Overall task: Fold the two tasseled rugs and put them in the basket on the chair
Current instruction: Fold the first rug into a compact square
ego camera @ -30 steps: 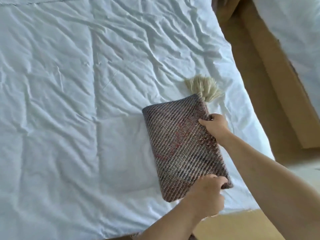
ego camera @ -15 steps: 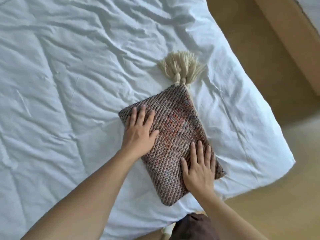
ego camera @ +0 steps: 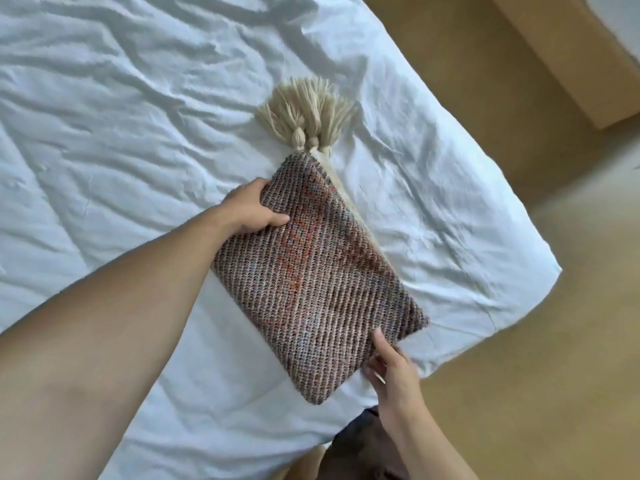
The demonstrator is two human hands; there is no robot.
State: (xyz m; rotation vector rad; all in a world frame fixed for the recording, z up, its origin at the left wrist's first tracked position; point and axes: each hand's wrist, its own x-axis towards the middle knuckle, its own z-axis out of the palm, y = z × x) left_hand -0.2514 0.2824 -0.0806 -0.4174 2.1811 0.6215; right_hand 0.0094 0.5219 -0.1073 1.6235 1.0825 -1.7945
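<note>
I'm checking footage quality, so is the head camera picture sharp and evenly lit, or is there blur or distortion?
Head view: soft daylight with no glare; gentle shadows in the duvet wrinkles; the folded rug weave reads clearly, the tassels slightly soft; the left forearm bulges large at the frame edge, wide-angle stretch; the far right corner is blurry.

Left hand reached in from lower left, forearm bare and stretched long across bed. Thumb lay on top of folded rug at its far left edge, fingers tucked under; grip pinched that edge. Right hand came up from bed's near edge, fingers curled at rug's near end, fingertips hidden beneath it.
</note>
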